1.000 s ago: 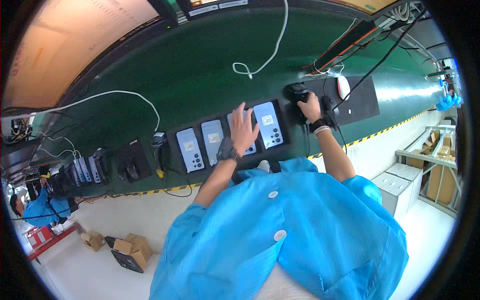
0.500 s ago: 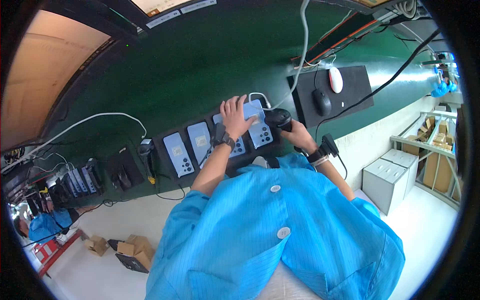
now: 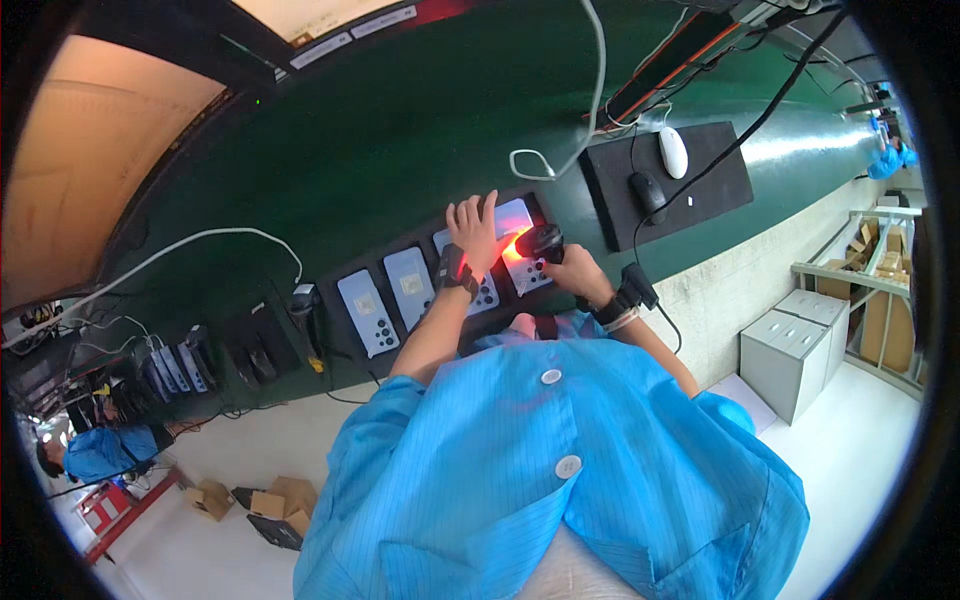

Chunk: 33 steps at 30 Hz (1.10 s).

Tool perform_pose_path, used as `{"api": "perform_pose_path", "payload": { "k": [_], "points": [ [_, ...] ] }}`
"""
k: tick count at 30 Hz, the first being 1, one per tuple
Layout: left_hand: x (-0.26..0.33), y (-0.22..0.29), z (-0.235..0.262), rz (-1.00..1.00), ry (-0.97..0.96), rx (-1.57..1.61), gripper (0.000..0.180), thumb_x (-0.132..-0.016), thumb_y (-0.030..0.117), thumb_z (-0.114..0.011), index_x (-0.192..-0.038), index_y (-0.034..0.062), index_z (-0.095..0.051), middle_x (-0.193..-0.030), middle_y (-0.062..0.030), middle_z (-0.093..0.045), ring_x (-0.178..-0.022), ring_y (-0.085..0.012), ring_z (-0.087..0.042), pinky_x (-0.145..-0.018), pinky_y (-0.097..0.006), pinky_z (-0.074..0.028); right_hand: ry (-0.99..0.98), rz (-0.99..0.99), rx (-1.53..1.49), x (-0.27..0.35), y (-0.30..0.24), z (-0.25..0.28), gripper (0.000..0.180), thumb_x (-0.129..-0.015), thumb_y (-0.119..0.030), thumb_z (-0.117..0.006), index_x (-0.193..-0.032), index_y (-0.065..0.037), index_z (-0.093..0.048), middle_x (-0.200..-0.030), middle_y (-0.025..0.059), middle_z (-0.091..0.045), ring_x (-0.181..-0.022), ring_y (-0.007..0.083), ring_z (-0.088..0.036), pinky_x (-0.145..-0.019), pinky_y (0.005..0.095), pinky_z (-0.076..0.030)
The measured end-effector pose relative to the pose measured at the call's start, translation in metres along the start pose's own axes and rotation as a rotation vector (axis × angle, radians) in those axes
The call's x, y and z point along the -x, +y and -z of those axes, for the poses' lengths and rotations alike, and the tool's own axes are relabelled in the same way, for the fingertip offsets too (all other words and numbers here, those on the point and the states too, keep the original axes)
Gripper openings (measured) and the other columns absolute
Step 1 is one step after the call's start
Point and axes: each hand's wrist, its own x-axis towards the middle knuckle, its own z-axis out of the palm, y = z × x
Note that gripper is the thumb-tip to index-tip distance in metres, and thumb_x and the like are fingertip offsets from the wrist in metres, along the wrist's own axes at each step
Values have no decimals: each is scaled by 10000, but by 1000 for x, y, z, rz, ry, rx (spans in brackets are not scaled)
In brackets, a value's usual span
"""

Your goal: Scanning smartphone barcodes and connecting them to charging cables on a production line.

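Several light-blue phones lie in a row on a black mat (image 3: 450,318), backs up, with round camera lenses and pale labels. My right hand (image 3: 583,274) is wrapped round a black handheld barcode scanner (image 3: 541,243). Its head is over the rightmost phone (image 3: 513,212), and a red-orange glow falls on that phone's label. Fingers spread, my left hand (image 3: 474,236) lies over the neighbouring phone (image 3: 486,294), its thumb reaching to the lit label. Farther left are a second phone (image 3: 408,275) and the leftmost phone (image 3: 362,300), untouched.
Right of the phones, a black mat (image 3: 720,190) holds a white mouse (image 3: 673,153) and a black mouse (image 3: 648,192). A white cable (image 3: 600,80) hangs behind the phones. Another scanner (image 3: 307,305) stands left; cardboard boxes (image 3: 285,500) and grey cabinets (image 3: 790,340) are on the floor.
The scanner's red light has come on, and its head has shifted slightly left over the rightmost phone. The white cable's loop has moved away from that phone. My left hand stays over the phones.
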Motion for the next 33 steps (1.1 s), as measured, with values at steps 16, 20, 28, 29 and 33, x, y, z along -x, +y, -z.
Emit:
{"api": "perform_pose_path", "payload": {
  "k": [16, 20, 28, 29, 33],
  "points": [
    [34, 22, 18, 39, 28, 201, 736, -778, 373, -763, -1331, 12, -438, -1293, -224, -444, -1245, -406, -420, -1107, -524, -315, 468, 6, -49, -62, 34, 12, 508, -761, -271, -704, -1119, 58, -555, -985, 324, -660, -953, 474, -638, -831, 502, -529],
    [66, 33, 18, 146, 13, 511, 492, -829, 113, -668, -1241, -20, -435, -1258, -254, -437, -1221, -442, -433, -1048, -482, -385, 533, 160, -63, -86, 35, 18, 468, -803, -260, -700, -1133, 38, -553, -1002, 311, -663, -971, 468, -636, -843, 513, -527],
    [62, 38, 1, 555, -228, 733, 396, -872, 103, -650, -1185, -91, -505, -1054, -208, -632, -976, -274, -645, -833, -381, -524, 475, 682, 198, -64, -6, 4, 752, -722, -8, -584, -1432, 63, -347, -1396, 331, -388, -1292, 481, -393, -1117, 493, -320],
    [63, 41, 1, 537, -189, 822, 369, -858, 109, -656, -1136, -105, -540, -982, -189, -659, -922, -271, -657, -824, -370, -523, 374, 631, 187, -67, -12, -1, 753, -731, -25, -601, -1439, 45, -353, -1385, 321, -410, -1269, 478, -418, -1096, 490, -348],
    [51, 52, -7, 825, -206, 953, 431, -847, 148, -675, -1201, -71, -560, -1033, -158, -635, -972, -251, -620, -862, -353, -490, 233, 524, 297, -91, -27, -11, 418, -813, -98, -610, -1226, -40, -581, -1167, 236, -611, -1030, 419, -593, -925, 458, -494]
  ]
}}
